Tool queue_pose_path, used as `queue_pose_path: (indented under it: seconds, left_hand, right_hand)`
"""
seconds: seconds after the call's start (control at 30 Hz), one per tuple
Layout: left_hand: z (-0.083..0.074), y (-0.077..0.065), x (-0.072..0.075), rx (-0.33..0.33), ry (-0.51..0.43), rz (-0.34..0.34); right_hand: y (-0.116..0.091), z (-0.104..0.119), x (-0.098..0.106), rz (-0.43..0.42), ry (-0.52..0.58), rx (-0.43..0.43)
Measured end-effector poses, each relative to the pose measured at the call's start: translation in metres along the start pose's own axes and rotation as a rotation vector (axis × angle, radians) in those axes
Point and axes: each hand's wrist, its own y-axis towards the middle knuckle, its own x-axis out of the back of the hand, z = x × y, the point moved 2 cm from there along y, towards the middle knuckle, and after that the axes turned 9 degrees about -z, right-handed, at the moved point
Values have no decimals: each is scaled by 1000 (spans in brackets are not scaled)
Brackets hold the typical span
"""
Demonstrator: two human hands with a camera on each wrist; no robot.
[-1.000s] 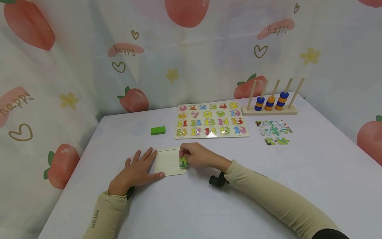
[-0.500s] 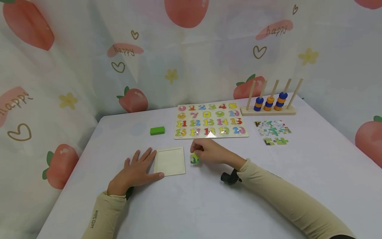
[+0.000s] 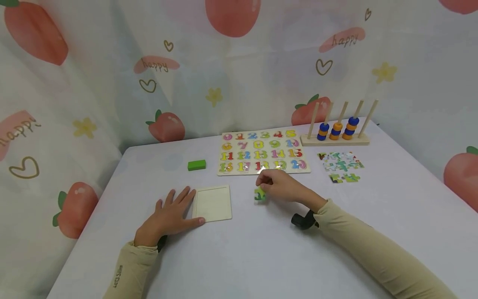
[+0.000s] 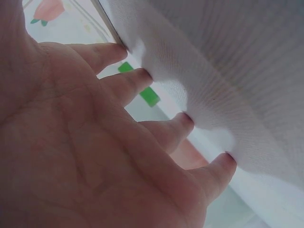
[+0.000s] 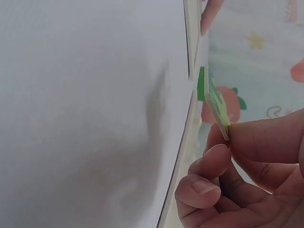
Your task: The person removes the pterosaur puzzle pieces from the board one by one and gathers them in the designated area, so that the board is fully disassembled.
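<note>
My right hand [image 3: 283, 185] pinches a green jigsaw piece [image 3: 259, 194] between thumb and fingers, above the table in front of the number board. In the right wrist view the jigsaw piece [image 5: 216, 100] is seen nearly edge-on, clear of the white cloth. My left hand [image 3: 168, 218] lies with fingers spread at the left side of a square wooden puzzle tray [image 3: 213, 203], thumb on its near left corner. The left wrist view shows the palm of the left hand [image 4: 104, 128], fingertips down on the cloth.
Behind stands a number board [image 3: 263, 153], with a green block [image 3: 196, 165] to its left. At the back right is a bead abacus [image 3: 336, 141]. Joined jigsaw pieces [image 3: 340, 161] lie in front of it, with a smaller group [image 3: 344, 178] nearer.
My right hand has moved right, carrying the jigsaw piece from over the tray's right edge to beyond it. The left hand and the tray have stayed in place.
</note>
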Motion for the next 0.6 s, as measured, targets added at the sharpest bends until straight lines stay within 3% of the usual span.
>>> queue_pose_path:
  seconds: [0.6]
  left_hand:
    - [-2, 1, 2, -10, 7, 3]
  right_hand:
    - [-21, -35, 47, -112, -48, -94]
